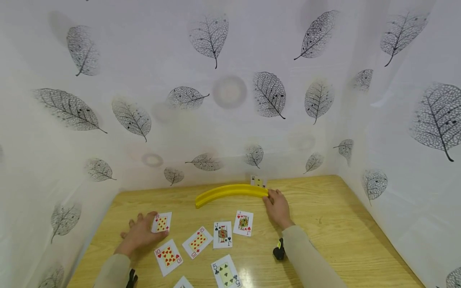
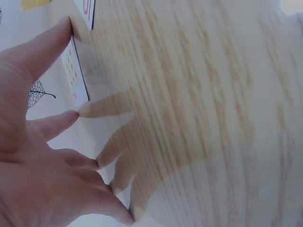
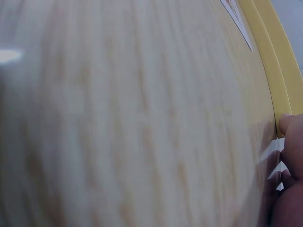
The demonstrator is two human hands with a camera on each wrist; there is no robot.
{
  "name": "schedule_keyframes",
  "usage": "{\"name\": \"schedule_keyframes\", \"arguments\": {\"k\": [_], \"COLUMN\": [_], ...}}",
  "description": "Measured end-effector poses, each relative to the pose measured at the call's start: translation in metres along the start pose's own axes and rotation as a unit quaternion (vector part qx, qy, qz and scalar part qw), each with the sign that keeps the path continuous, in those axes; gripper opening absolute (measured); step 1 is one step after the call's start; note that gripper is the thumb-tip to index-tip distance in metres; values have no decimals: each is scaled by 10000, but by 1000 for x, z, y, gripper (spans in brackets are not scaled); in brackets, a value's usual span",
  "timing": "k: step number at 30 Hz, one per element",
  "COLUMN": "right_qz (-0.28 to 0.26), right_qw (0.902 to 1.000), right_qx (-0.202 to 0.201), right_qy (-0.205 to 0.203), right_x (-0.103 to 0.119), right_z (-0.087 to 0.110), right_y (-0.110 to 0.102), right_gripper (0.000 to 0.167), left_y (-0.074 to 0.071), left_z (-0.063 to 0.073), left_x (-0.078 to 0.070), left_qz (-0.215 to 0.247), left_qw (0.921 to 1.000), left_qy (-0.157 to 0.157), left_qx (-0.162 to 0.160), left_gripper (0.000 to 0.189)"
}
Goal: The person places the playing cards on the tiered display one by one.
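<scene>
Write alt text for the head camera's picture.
A person's left hand touches an eight of diamonds while the right hand grips one end of a curved yellow strip. More playing cards lie on the wooden table before leaf-patterned white sheeting.

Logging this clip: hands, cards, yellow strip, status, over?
Left hand touching eight of diamonds, fingers spread. Right hand holding end of yellow strip. One card partly hidden behind strip.

head: bright, glare on near bench point(image 1: 360, 232) | left wrist: left grip point(image 2: 49, 158) casts shadows | right wrist: grain blurred
</scene>
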State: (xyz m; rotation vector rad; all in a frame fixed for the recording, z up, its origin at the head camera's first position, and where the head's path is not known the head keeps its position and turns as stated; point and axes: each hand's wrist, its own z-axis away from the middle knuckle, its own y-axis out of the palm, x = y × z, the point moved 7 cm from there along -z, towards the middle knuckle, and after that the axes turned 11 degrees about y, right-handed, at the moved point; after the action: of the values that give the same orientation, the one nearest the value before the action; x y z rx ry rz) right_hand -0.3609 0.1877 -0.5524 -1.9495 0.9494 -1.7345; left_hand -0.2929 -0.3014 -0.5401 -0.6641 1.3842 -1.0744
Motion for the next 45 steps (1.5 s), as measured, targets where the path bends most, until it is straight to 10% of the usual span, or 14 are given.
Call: {"name": "schedule_keyframes", "arguments": {"k": [45], "right_qz": [145], "right_qw": [9999], "right_qx": [-24], "right_qy": [-65], "right_x": [0], "right_z": [0], "right_y": [0], "right_gripper": [16], "left_y": [0], "left_z": [-2], "left_x": [2], "left_qz": [534], "left_qw": [9979], "left_qy": [-333], "left_qx": [163], "left_gripper": [113]}}
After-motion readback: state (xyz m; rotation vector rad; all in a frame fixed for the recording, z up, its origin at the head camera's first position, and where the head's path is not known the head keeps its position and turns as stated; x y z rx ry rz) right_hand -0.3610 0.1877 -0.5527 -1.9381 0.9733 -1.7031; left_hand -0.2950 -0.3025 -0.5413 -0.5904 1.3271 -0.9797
